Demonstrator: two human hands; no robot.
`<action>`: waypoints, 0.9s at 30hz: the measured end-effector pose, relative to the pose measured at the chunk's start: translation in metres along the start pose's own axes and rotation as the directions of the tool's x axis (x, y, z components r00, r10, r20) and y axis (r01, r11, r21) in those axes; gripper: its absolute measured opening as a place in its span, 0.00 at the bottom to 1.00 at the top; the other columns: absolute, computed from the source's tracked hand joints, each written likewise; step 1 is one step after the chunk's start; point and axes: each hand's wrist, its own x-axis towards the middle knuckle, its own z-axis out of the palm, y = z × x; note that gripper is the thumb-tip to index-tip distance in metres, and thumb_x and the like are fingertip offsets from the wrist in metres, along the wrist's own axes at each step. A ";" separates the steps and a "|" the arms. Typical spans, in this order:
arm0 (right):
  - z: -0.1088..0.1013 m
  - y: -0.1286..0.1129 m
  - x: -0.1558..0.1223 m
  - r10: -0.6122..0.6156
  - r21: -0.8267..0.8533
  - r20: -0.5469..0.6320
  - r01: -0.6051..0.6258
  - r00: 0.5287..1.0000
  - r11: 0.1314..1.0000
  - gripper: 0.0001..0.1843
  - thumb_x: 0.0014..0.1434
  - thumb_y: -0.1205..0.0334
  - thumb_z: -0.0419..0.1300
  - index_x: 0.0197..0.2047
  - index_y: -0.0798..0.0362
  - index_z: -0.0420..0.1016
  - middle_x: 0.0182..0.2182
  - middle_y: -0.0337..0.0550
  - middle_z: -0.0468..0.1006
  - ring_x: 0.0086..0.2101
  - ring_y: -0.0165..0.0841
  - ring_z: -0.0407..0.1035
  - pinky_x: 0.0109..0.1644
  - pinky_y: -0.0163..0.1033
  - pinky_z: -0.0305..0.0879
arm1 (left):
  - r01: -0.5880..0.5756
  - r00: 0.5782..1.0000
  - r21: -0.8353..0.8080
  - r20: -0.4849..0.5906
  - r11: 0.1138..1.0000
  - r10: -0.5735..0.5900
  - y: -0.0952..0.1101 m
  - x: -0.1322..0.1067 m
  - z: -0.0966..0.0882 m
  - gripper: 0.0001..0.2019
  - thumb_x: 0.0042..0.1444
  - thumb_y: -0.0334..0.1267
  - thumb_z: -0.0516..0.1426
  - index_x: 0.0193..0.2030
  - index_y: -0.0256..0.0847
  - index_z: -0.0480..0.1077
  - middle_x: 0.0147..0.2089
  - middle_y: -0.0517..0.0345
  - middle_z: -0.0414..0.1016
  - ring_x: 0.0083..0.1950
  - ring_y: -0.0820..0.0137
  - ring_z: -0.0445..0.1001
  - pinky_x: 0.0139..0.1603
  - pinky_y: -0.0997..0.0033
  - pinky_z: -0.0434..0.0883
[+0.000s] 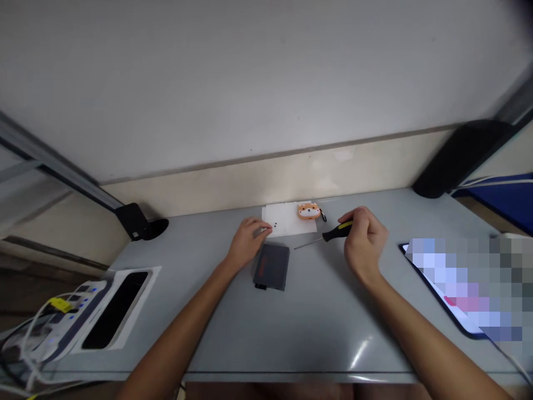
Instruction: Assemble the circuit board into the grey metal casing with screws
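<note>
We hold a screwdriver (328,234) in our right hand (364,241), fingers curled round its black and yellow handle. Its long axis runs nearly level across the table (291,328), the handle to the right in our grip and the thin shaft pointing left and slightly near, the tip ending just right of the grey box (271,266). The tip hangs close above the table or rests on it; we cannot tell which.

Our left hand (247,240) lies at the far left corner of the box, fingers bent and pinched at the near left edge of a white sheet (287,219). Whether they grip anything small there we cannot tell. Two tiny dark specks (275,225), perhaps screws, sit on the sheet just right of those fingertips, so the left hand is much the nearer to them; the screwdriver tip is a little further off, to the right and near.

The box lies flat, its long axis running near to far, with a reddish label on top. It is directly near of the sheet and between our two hands, closer to the left one.

An orange animal-faced case (308,211) sits on the far right part of the sheet, just far of the screwdriver handle. Nothing here is an open container. At the left edge lies a white device (79,311) with cables; at the right, a tablet (449,294).
</note>
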 end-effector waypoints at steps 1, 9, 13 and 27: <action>0.000 0.002 0.001 0.000 -0.002 -0.007 0.000 1.000 1.000 0.21 0.65 0.58 0.51 0.21 0.49 0.70 0.18 0.36 0.67 0.22 0.30 0.63 0.25 0.35 0.56 | 0.008 1.000 0.037 0.013 0.999 -0.008 -0.005 0.007 0.000 0.08 0.68 0.40 0.59 0.43 0.45 0.82 0.43 0.54 0.79 0.51 0.60 0.74 0.57 0.57 0.72; 0.000 0.007 0.003 0.009 -0.003 -0.023 -0.009 1.000 1.000 0.22 0.66 0.58 0.51 0.21 0.49 0.69 0.17 0.34 0.64 0.21 0.29 0.60 0.25 0.36 0.54 | -0.083 0.992 0.126 0.103 0.988 0.071 -0.016 0.033 -0.002 0.09 0.67 0.40 0.59 0.44 0.44 0.82 0.47 0.53 0.79 0.53 0.59 0.72 0.61 0.54 0.70; -0.001 0.007 0.003 0.013 -0.002 -0.019 -0.013 1.000 1.000 0.21 0.66 0.58 0.52 0.21 0.49 0.69 0.16 0.34 0.63 0.20 0.29 0.59 0.25 0.37 0.53 | -0.160 0.974 0.091 0.175 0.983 0.142 -0.021 0.030 -0.003 0.11 0.69 0.42 0.57 0.46 0.44 0.82 0.51 0.53 0.79 0.54 0.61 0.72 0.62 0.54 0.70; -0.005 0.002 0.000 -0.176 -0.103 0.012 0.177 0.984 0.979 0.22 0.66 0.59 0.51 0.21 0.50 0.71 0.15 0.35 0.66 0.19 0.29 0.60 0.25 0.37 0.54 | -0.121 0.725 -0.169 0.658 0.978 0.203 0.041 -0.031 -0.033 0.48 0.41 0.47 0.77 0.70 0.56 0.67 0.73 0.49 0.59 0.74 0.46 0.58 0.73 0.41 0.62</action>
